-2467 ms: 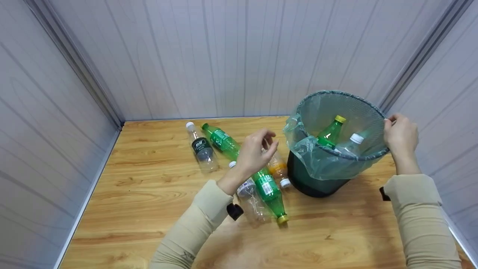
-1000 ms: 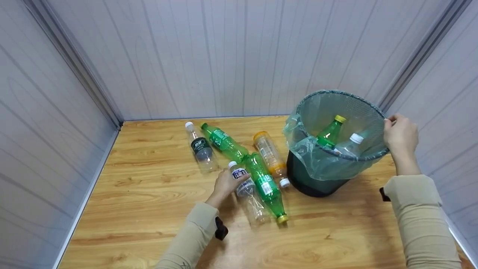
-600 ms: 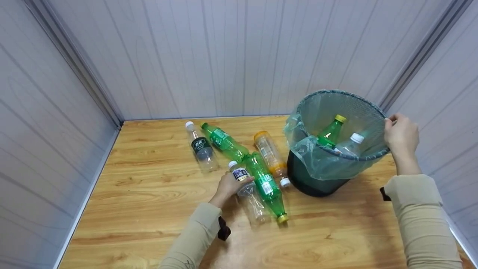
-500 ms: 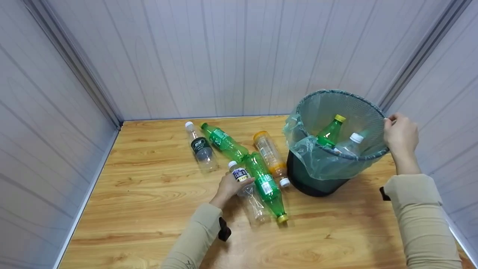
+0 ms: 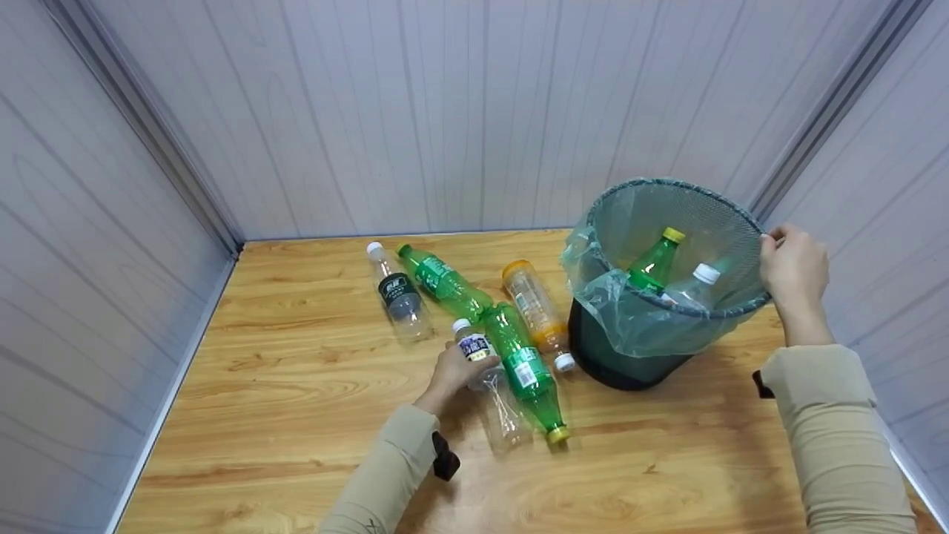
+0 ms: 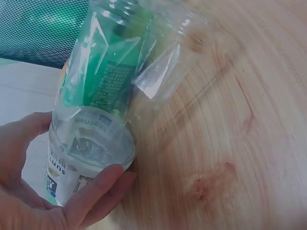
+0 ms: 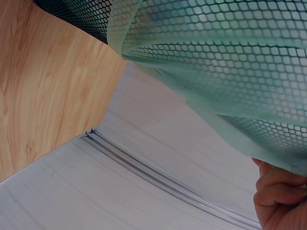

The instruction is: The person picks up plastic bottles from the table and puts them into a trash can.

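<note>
My left hand [image 5: 454, 373] grips a clear plastic bottle [image 5: 503, 415] around its labelled part, thumb on one side and fingers on the other in the left wrist view. The bottle lies on the wooden tabletop, its white cap pointing away from me. Right beside it lies a green bottle [image 5: 525, 371] with a yellow cap. At the right, my right hand [image 5: 795, 271] pinches the rim of a mesh trash bin [image 5: 626, 363], which leans toward me. A pale green bag [image 5: 630, 319] lines the bin. Inside it are a green bottle [image 5: 656, 265] and a clear white-capped bottle [image 5: 695, 288].
Another green bottle [image 5: 445, 282] and a clear bottle with a black label [image 5: 400, 297] lie farther back on the left. An orange-banded bottle [image 5: 535, 308] lies close to the bin. Pale panel walls [image 5: 445, 111] enclose the tabletop [image 5: 296, 415].
My left hand has come down from above the bottles, moving left and toward me, and has taken hold of the clear bottle. My right hand stays on the bin's rim.
</note>
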A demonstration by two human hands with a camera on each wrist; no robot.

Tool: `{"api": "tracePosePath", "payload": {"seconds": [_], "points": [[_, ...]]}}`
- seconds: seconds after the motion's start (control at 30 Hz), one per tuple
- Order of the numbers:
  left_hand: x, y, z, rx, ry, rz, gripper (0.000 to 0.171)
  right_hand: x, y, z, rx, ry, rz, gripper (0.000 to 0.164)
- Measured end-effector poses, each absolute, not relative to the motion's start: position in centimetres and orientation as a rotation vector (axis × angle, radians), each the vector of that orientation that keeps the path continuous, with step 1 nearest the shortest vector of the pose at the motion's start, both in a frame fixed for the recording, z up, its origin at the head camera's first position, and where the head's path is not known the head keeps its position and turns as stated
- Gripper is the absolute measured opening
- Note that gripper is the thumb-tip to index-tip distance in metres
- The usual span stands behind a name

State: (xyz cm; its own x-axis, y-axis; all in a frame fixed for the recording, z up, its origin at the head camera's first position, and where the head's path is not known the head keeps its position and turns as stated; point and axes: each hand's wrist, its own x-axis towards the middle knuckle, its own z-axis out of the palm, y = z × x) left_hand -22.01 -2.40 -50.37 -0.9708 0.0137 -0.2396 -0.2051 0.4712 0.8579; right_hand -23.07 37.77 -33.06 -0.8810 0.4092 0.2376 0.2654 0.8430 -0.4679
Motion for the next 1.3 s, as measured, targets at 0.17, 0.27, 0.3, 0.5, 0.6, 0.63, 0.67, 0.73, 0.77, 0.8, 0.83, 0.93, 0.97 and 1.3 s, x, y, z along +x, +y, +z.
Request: {"api": "tracePosePath", "payload": {"seconds": [0.17, 0.27, 0.3, 0.5, 0.6, 0.63, 0.67, 0.73, 0.77, 0.8, 0.83, 0.93, 0.97, 1.3], "points": [[-21.9, -2.8, -49.9, -0.15, 2.516, 1.554, 0.06, -23.1, 37.7, -33.1, -0.515, -2.689, 0.622, 0.036], [-21.9, -3.0, -49.3, -0.134, 2.538, 1.59, 0.059, -23.2, 37.8, -33.1, -0.53, -2.695, 0.628, 0.036], [-22.0, -3.1, -49.0, -0.13, 2.548, 1.597, 0.06, -23.1, 37.8, -33.1, -0.533, -2.694, 0.63, 0.035], [-22.0, -3.4, -47.6, -0.065, 2.619, 1.667, 0.068, -23.1, 37.8, -33.0, -0.52, -2.681, 0.628, 0.033], [-21.9, -3.6, -46.8, -0.026, 2.637, 1.729, 0.075, -23.1, 37.7, -33.1, -0.505, -2.666, 0.621, 0.033], [-21.8, -3.6, -46.6, -0.009, 2.647, 1.745, 0.078, -23.1, 37.7, -33.2, -0.504, -2.665, 0.624, 0.033], [-21.7, -3.7, -46.3, 0.002, 2.657, 1.759, 0.081, -23.0, 37.7, -33.2, -0.504, -2.664, 0.625, 0.033], [-21.6, -3.8, -45.7, 0.032, 2.684, 1.783, 0.085, -23.1, 37.7, -33.2, -0.505, -2.666, 0.625, 0.033], [-21.5, -3.8, -45.4, 0.046, 2.692, 1.795, 0.087, -23.1, 37.7, -33.2, -0.507, -2.667, 0.626, 0.033], [-21.4, -3.8, -45.0, 0.063, 2.706, 1.809, 0.087, -23.1, 37.7, -33.2, -0.507, -2.668, 0.627, 0.033], [-21.3, -3.8, -44.6, 0.08, 2.723, 1.82, 0.087, -23.1, 37.7, -33.2, -0.507, -2.672, 0.627, 0.033], [-21.0, -3.7, -43.1, 0.16, 2.777, 1.861, 0.085, -23.0, 37.7, -33.2, -0.506, -2.671, 0.628, 0.032], [-20.9, -3.6, -42.6, 0.191, 2.794, 1.874, 0.085, -23.0, 37.8, -33.1, -0.505, -2.671, 0.627, 0.032], [-19.0, -2.5, -36.0, 0.527, 2.877, 1.965, 0.084, -23.1, 37.7, -33.1, -0.52, -2.677, 0.635, 0.033]]}}
